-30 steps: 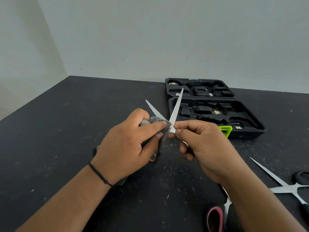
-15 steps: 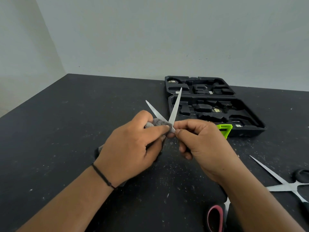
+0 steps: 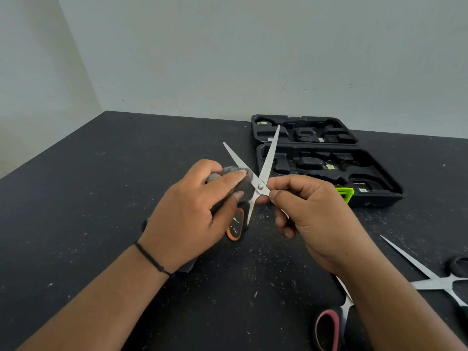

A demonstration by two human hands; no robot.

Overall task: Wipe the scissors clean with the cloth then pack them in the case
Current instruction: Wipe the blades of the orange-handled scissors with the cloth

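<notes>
A pair of scissors (image 3: 269, 162) with black-and-orange handles is held open above the table, blades pointing away from me in a V. My left hand (image 3: 192, 214) grips a grey cloth (image 3: 247, 177) and presses it against the left blade near the pivot. My right hand (image 3: 311, 214) pinches the scissors just right of the pivot, and its fingers hide the other handle. The open black case (image 3: 367, 193), with moulded recesses and a green latch, lies behind my right hand.
Pink-handled scissors (image 3: 329, 325) lie near the front edge, partly under my right forearm. Black-handled scissors (image 3: 435, 281) lie open at the right edge. The dark table (image 3: 101, 198) is speckled with dust. Walls stand behind and to the left.
My left hand with the cloth has shifted slightly back along the left blade, so the pivot screw and the orange handle now show. The right hand keeps its hold.
</notes>
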